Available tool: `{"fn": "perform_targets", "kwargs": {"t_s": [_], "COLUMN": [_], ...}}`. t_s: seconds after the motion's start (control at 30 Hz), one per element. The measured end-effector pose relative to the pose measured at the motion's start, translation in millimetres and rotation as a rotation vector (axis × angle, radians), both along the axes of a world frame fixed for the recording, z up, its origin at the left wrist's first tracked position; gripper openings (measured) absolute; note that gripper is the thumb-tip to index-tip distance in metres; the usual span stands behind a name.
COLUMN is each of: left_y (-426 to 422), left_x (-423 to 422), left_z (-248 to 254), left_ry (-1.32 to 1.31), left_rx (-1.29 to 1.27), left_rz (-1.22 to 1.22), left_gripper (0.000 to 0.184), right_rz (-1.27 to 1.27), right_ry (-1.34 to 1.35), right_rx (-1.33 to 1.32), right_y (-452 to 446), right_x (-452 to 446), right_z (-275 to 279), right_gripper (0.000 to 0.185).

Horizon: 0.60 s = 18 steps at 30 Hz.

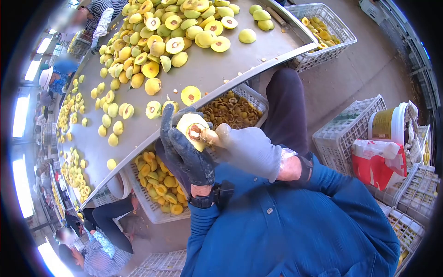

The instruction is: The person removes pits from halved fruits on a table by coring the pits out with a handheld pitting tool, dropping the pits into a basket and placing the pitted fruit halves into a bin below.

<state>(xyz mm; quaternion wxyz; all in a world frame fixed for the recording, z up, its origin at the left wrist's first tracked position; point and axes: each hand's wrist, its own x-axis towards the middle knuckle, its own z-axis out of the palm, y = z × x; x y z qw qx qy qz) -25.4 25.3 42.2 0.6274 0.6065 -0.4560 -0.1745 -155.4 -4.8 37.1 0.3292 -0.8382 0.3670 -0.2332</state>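
My left hand point(187, 145), in a dark stained glove, holds a halved yellow fruit point(190, 124) with its cut face and brown pit area turned toward my right hand. In a light grey glove, my right hand point(247, 150) is closed round the handle of a small tool point(211, 137). The tool's tip meets the middle of the fruit; its exact shape is hidden. Just beyond my hands, the metal table point(184, 83) bears a large pile of halved fruit point(157, 41). A crate of brown pits and scraps point(230, 111) stands below the table edge.
Below my left hand is a crate of yellow halves point(159, 184); another crate point(323, 34) stands at the upper right. White crates point(344, 134), a bucket point(387, 123) and a red bag point(378, 161) are at the right. Other people work along the left.
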Motion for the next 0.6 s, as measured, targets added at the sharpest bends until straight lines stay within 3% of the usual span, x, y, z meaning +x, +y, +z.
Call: {"fn": "perform_targets", "kwargs": {"t_s": [0.1,0.2,0.23,0.33,0.37,0.47,0.57,0.6], "left_y": [-3.6,-4.7,-6.6,-8.1,-8.9,-10.6,-11.1,-11.3], "left_x": [-1.9,4.4,4.1,8.9,8.0,9.6,11.7,16.7], "left_z": [-0.7,-3.2,-8.9,-11.6,-14.1,-7.8,-5.4,-6.2], "left_ry": [0.049,-0.175,-0.081,-0.216,-0.122,-0.415,0.068,0.07], "left_rx": [-0.055,-0.004,-0.042,-0.038,-0.066,-0.039,-0.052,-0.031], "left_rz": [0.011,0.031,0.026,0.041,0.022,0.06,-0.142,-0.209], "left_gripper": [0.046,0.049,0.049,0.049,0.051,0.055,0.058,0.059], "right_rz": [0.019,0.023,0.029,0.094,0.125,0.154,0.232,0.243], "right_ry": [-0.073,-0.106,-0.083,-0.096,-0.114,0.003,-0.319,-0.325], "right_rx": [0.044,0.067,0.082,0.208,0.262,0.313,0.608,0.696], "right_y": [0.2,-1.0,-2.5,-8.0,-10.1,-15.2,-11.8,-11.2], "right_x": [3.9,5.3,4.5,2.4,1.1,-1.9,-2.3,-1.2], "right_z": [-11.0,-15.7,-11.8,-6.9,-5.7,1.5,-10.6,-13.7], "right_gripper": [0.026,0.028,0.027,0.026,0.025,0.023,0.025,0.025]}}
